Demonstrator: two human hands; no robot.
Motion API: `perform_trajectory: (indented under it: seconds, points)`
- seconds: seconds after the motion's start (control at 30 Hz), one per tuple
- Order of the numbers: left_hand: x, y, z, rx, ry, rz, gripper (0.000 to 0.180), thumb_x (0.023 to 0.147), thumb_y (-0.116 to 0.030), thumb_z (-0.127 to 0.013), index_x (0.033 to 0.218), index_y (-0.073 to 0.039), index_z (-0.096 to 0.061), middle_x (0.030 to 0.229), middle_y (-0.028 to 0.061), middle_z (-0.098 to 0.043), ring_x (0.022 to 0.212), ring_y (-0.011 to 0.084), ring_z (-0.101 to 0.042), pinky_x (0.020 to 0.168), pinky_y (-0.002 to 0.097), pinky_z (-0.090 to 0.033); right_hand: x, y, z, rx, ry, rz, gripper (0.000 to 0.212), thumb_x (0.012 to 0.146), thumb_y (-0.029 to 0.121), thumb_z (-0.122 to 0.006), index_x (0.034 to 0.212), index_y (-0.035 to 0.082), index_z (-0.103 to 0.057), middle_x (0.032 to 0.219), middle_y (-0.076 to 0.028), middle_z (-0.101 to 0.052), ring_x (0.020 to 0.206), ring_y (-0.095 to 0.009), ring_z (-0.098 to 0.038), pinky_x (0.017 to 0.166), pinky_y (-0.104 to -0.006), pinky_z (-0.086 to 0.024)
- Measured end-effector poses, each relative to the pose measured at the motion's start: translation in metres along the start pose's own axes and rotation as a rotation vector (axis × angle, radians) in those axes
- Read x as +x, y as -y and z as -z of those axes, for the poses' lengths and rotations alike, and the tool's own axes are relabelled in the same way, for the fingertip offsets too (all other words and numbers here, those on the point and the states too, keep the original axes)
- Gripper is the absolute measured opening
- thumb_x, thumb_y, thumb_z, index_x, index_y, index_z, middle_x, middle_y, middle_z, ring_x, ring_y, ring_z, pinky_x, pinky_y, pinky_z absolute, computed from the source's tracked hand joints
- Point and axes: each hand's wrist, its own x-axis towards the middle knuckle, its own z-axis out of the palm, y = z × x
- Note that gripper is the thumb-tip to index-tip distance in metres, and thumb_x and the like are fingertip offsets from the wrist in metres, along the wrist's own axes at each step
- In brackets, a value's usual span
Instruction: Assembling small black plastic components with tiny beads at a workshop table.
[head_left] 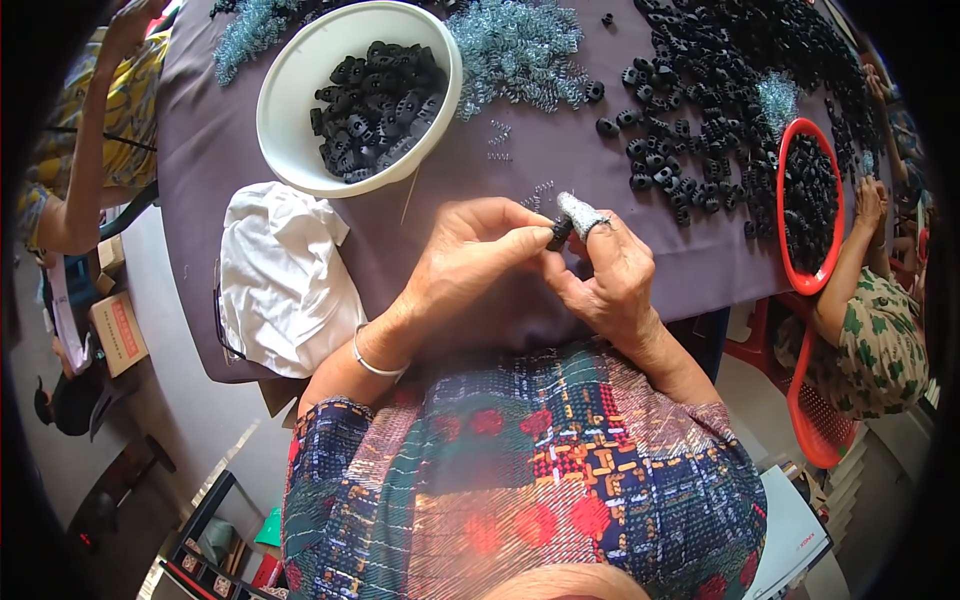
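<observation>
My left hand [465,245] and my right hand [618,270] meet over the near part of the table, both closed on one small black plastic cord lock [561,234]. The left thumb and forefinger pinch it from the left. On the right, the thumb and a finger wearing a whitish finger cover [580,214] press against it. The fingers hide much of the piece, so whether a spring is inside cannot be seen. Just beyond the fingertips lies a loose metal spring [540,194], with a few more springs [499,142] farther off.
A white bowl [272,115] of black cord locks stands at the far left, beside a spring heap [520,55]. Loose cord locks [690,150] spread over the right side, near a filled red basket [786,235]. White cloth [285,280] lies left. Other people sit at both sides.
</observation>
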Motion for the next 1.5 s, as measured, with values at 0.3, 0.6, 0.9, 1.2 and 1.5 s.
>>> perform_trajectory:
  seconds: [0.3, 0.6, 0.9, 1.2, 1.5]
  points:
    - [0.003, 0.0, 0.004, 0.008, 0.037, -0.022, 0.015, 0.089, -0.011, -0.064, 0.098, 0.001, -0.068, 0.085, 0.0052, -0.068, 0.076, 0.0096, -0.063, 0.074, 0.0234, -0.049, 0.005, -0.001, 0.002, -0.009, 0.02, 0.026, 0.029, 0.065, 0.004, -0.074, 0.089, -0.004, -0.059, 0.075, -0.013, -0.06, 0.063, -0.031, -0.06, 0.054, -0.0364, -0.051]
    - [-0.007, -0.001, -0.002, -0.094, -0.114, 0.004, 0.016, 0.084, -0.004, -0.068, 0.096, 0.004, -0.065, 0.084, 0.0089, -0.068, 0.075, 0.0131, -0.063, 0.069, 0.0252, -0.052, 0.025, -0.01, 0.039, 0.65, 0.459, -0.31, 0.063, 0.074, 0.02, -0.079, 0.126, -0.005, -0.053, 0.096, -0.014, -0.066, 0.079, -0.019, -0.065, 0.064, -0.028, -0.051]
    - [0.0, -0.027, 0.023, 0.894, -0.726, -1.228, 0.023, 0.075, 0.007, -0.072, 0.097, 0.0, -0.067, 0.09, 0.0106, -0.069, 0.082, 0.0219, -0.064, 0.075, 0.0314, -0.052, 0.025, -0.07, 0.048, -0.193, -0.301, -0.131, 0.016, 0.075, 0.0, -0.068, 0.091, -0.001, -0.065, 0.089, -0.014, -0.061, 0.084, -0.03, -0.059, 0.075, -0.0384, -0.049]
    - [0.006, -0.034, 0.044, 1.188, -0.873, -0.989, 0.023, 0.077, -0.002, -0.074, 0.099, -0.001, -0.068, 0.089, 0.0096, -0.069, 0.083, 0.0253, -0.062, 0.08, 0.035, -0.048, 0.044, -0.073, 0.017, -0.532, 0.005, 0.12, 0.026, 0.072, 0.014, -0.073, 0.097, 0.008, -0.067, 0.107, -0.005, -0.058, 0.102, -0.023, -0.054, 0.084, -0.0372, -0.041]
    - [-0.001, -0.024, 0.019, 1.107, -0.678, -1.222, 0.03, 0.074, -0.002, -0.073, 0.103, -0.002, -0.067, 0.103, 0.0129, -0.065, 0.094, 0.028, -0.06, 0.09, 0.0416, -0.044, 0.048, -0.069, 0.04, -0.467, -0.002, 0.111, 0.029, 0.071, 0.011, -0.074, 0.097, 0.002, -0.065, 0.108, -0.009, -0.058, 0.099, -0.027, -0.054, 0.082, -0.0392, -0.042]
